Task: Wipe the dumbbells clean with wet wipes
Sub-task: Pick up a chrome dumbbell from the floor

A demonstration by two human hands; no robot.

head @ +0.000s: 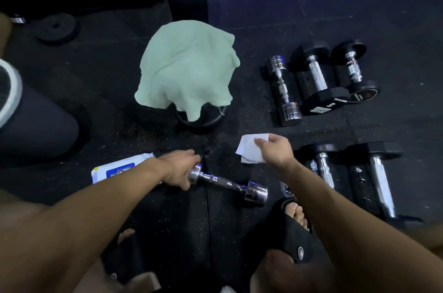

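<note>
A small chrome dumbbell (230, 183) lies on the black rubber floor in front of me. My left hand (178, 169) grips its left head. My right hand (275, 151) hovers above and to the right of it, pinching a white wet wipe (250, 150). A wet wipes pack (115, 170) with a blue label lies left of my left wrist. Three dumbbells sit in a row at the upper right: a chrome one (282, 89) and two black ones (318, 77) (354, 70). Two more black dumbbells (323, 165) (381, 177) lie at the right, speckled with droplets.
A pale green towel (187, 67) drapes over a black round object in the middle. A weight plate (56, 28) lies at the upper left beside dark gym gear. Another person's leg and shoe (28, 110) are at the left. My sandalled feet (297, 216) are below the dumbbell.
</note>
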